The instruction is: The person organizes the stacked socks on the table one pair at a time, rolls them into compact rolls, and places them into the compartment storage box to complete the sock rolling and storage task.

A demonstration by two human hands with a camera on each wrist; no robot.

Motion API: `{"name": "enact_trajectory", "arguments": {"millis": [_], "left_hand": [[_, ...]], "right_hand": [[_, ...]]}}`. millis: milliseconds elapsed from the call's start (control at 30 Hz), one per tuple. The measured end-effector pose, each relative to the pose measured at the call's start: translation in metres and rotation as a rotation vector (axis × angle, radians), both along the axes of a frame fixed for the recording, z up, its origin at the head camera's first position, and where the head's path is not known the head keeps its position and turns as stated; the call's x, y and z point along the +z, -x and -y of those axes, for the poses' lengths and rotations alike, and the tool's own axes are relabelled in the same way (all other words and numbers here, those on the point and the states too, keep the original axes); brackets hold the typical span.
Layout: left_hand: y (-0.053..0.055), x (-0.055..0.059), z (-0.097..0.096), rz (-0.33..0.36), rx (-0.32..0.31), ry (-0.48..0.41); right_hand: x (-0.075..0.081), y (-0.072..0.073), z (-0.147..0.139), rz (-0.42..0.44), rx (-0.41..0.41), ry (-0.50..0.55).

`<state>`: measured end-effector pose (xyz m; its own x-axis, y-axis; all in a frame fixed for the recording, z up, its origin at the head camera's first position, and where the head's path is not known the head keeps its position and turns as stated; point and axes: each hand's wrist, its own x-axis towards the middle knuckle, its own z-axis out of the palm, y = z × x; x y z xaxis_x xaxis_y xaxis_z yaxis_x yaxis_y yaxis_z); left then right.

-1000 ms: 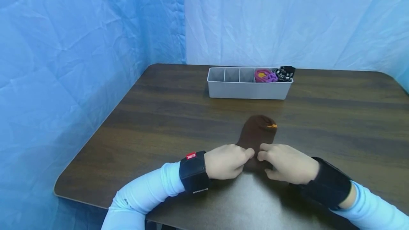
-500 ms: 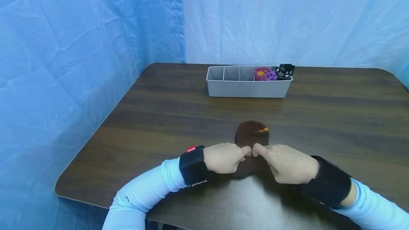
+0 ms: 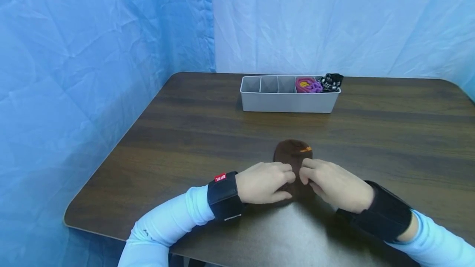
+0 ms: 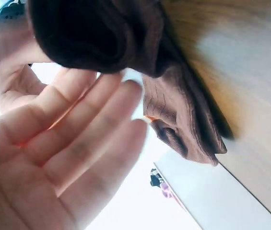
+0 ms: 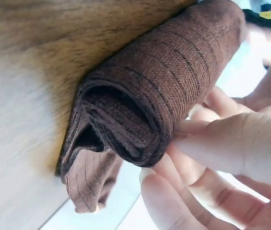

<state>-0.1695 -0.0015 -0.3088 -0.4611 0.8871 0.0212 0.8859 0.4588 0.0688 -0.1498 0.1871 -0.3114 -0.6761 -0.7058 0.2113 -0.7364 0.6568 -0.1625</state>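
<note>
A brown sock [image 3: 289, 151] with an orange patch near its far end lies on the table, partly hidden by both hands. Its near part is wound into a thick roll [image 5: 159, 76], while a flat end sticks out beyond. My left hand [image 3: 263, 182] is at the roll's left side; in the left wrist view its fairly straight fingers [image 4: 92, 129] touch the rolled sock [image 4: 140, 38], thumb out of sight there. From the right, my right hand [image 3: 334, 182] holds the roll's edge with bent fingertips and thumb.
Behind the sock stands a grey divided box [image 3: 289, 103]. A purple-and-pink rolled item [image 3: 309, 85] and a black-and-white patterned cloth [image 3: 331, 82] sit in its right compartments. Blue sheets [image 3: 111, 44] hang around the dark wooden table [image 3: 185, 135].
The sock's far end has come nearer and to the left, and stands straighter. My fingertips met over the sock half a second ago; now they are slightly apart, the left thumb away from its fingers.
</note>
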Motion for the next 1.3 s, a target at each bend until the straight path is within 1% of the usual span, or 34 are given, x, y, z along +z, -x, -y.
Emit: {"name": "enact_trajectory", "arguments": {"millis": [133,200,300,467,600,733,833,867,967,1033,1067,1100,1233,1300], "left_hand": [[-0.0008,0.0008,-0.0008,0.063,0.009,0.092],[-0.0008,-0.0001,-0.0015,0.065,0.013,0.109],[-0.0007,-0.0019,-0.0024,0.053,0.011,0.098],[-0.0021,-0.0033,-0.0047,0.033,0.007,0.072],[-0.0041,-0.0047,-0.0051,0.031,0.031,0.055],[-0.0026,-0.005,-0.0031,0.091,0.078,0.039],[-0.0006,-0.003,-0.0005,0.134,0.092,0.055],[-0.0001,-0.0023,0.0003,0.127,0.086,0.065],[0.0,-0.0009,0.0015,0.073,0.06,0.09],[-0.0007,-0.0001,0.0012,0.045,0.056,0.093],[-0.001,0.0003,0.0008,0.043,0.059,0.096],[-0.0015,0.0005,0.0001,0.047,0.067,0.094],[-0.0044,0.0012,-0.0021,0.124,0.12,0.081],[-0.0054,0.0013,-0.0026,0.133,0.137,0.084]], "right_hand": [[0.0025,-0.0019,-0.0006,0.011,0.012,-0.021],[0.0039,-0.0033,-0.0011,0.026,0.006,-0.037],[0.0044,-0.0045,-0.0009,0.034,-0.009,-0.061],[0.0024,-0.0052,-0.0003,0.015,-0.035,-0.073],[0.0015,-0.0062,-0.0005,0.057,-0.02,-0.05],[0.0027,-0.0067,-0.0004,0.1,0.006,-0.029],[0.0037,-0.0054,0.0001,0.124,0.018,-0.019],[0.0041,-0.0048,0.0003,0.137,0.021,-0.015],[0.0046,-0.0029,0.0,0.154,0.024,-0.012],[0.0049,-0.0021,-0.0003,0.168,0.015,-0.01],[0.005,-0.0016,-0.0003,0.171,0.007,-0.011],[0.0052,-0.0017,-0.0004,0.175,0.001,-0.009],[0.0048,-0.0014,-0.0007,0.166,-0.015,0.0],[0.0045,-0.0012,-0.0014,0.114,0.001,-0.004]]}}
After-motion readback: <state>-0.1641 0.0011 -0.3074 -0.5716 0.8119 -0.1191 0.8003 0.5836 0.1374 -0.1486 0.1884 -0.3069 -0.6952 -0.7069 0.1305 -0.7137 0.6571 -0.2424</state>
